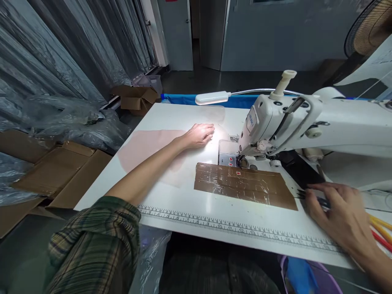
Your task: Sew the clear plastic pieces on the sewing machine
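My left hand rests palm down on a pale pink piece of thin fabric, its fingers lying loosely bent on the cloth under the lamp's light. The fabric spreads over the white table, left of the sewing machine's needle area. My right hand is closed around dark thread snips at the table's right side. Two pointed blade tips stick out to the left of the fingers. Between the hands stands a white sewing machine. A brown taped board lies in front of its needle plate.
A printed ruler strip runs along the front edge of the table. Above the fabric hangs a white lamp. Open cardboard boxes and plastic wrap sit at the left. Yellow and red sticks lie by my right wrist.
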The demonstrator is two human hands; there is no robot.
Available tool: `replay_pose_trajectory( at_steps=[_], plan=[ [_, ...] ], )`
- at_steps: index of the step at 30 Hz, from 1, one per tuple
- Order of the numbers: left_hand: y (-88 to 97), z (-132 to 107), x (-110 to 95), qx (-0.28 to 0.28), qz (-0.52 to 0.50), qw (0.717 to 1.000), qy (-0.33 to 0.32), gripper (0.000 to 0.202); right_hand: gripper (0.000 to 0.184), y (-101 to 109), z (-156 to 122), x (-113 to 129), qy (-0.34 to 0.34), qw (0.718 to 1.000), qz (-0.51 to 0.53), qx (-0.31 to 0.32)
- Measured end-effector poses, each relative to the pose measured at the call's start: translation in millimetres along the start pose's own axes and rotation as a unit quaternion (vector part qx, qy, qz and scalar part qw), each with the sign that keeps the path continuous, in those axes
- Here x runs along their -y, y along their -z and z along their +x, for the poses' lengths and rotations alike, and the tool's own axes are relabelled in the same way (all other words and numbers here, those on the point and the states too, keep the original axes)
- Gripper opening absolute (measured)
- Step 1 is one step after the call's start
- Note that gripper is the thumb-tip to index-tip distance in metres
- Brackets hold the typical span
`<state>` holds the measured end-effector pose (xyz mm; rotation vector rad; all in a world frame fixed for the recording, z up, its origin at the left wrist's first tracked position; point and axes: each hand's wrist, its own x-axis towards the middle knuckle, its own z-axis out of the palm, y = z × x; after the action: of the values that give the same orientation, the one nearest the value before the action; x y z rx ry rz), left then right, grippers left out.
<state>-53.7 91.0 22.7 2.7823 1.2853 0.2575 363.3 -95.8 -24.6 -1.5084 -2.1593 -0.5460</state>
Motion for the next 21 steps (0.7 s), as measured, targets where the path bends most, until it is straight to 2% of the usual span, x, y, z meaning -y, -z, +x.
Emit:
replay_pose_trajectory(
  at_steps=[4,6,9,12,15,18,21],
  plan=[
    [19.7,-50,3,-0.001,-0.034,0.997,0.07,0.051,0.021,-10,16,30,0.029,0.995,0.093,-0.032],
    [30.1,-81,13,-0.025,-0.044,0.987,0.151,0.056,0.02,-15,27,45,0.036,0.991,0.128,-0.03],
    [40.2,-123,34,-0.08,-0.033,0.956,0.281,0.058,0.021,-23,43,63,0.042,0.983,0.177,-0.002],
    [41.3,-155,56,-0.105,0.01,0.915,0.39,0.056,0.027,-31,56,76,0.035,0.977,0.206,0.044],
    [37.2,-175,69,-0.117,0.028,0.876,0.467,0.045,0.033,-39,62,85,0.012,0.971,0.219,0.099],
    [32.7,-185,74,-0.137,0.016,0.866,0.48,0.033,0.034,-45,61,89,-0.008,0.965,0.227,0.132],
    [29.4,-188,75,-0.167,0.009,0.855,0.492,0.024,0.033,-48,59,89,-0.014,0.964,0.228,0.139]
  ],
)
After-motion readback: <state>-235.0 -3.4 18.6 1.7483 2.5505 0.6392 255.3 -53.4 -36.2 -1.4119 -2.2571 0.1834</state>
